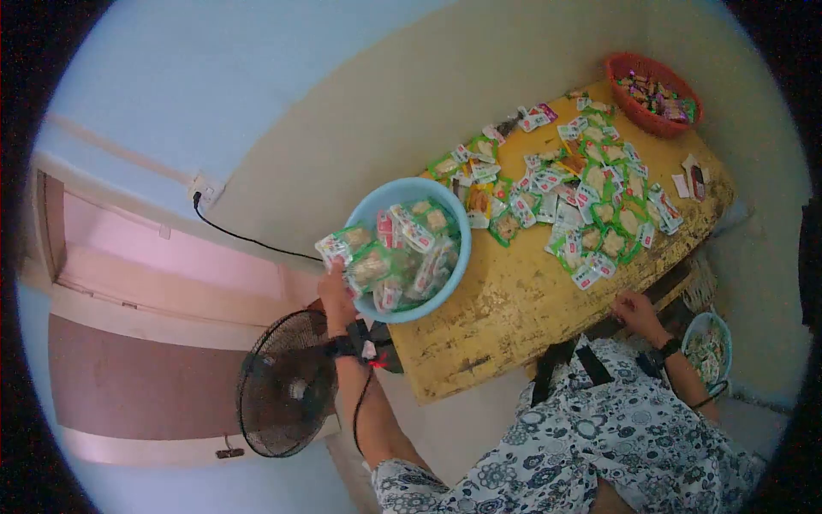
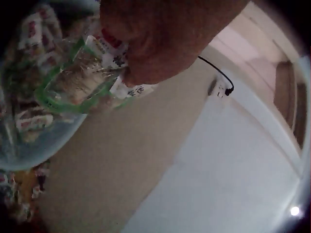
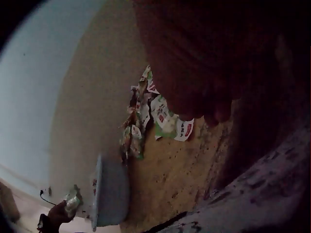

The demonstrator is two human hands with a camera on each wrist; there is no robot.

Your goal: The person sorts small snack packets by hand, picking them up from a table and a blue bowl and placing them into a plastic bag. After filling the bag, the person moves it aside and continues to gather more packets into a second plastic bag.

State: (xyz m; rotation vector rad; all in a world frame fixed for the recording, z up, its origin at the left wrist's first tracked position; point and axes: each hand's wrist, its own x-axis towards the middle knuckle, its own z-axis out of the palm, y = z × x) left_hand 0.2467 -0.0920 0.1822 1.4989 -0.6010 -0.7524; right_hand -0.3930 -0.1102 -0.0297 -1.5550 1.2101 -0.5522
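Observation:
My left hand (image 1: 337,294) pinches a clear snack packet with green edges and a white label (image 2: 77,85) by its edge. Hand and packet are over the left rim of a light blue basin (image 1: 466,244). Several similar packets (image 1: 411,257) fill that basin, which stands at the table's left end. At the table's front edge is my right hand (image 1: 638,315), its fingers loosely curled and nothing in them. Beyond it a spread of green-edged packets (image 1: 604,210) covers the yellow, worn table (image 1: 479,317). Shadow hides much of the right hand in the right wrist view.
A red basket (image 1: 655,127) of small wrapped sweets stands at the far right corner. Below the table's right side is another light blue basin (image 1: 726,330) with packets. A black fan (image 1: 287,385) stands close to my left arm. A power cord (image 1: 248,237) runs along the wall.

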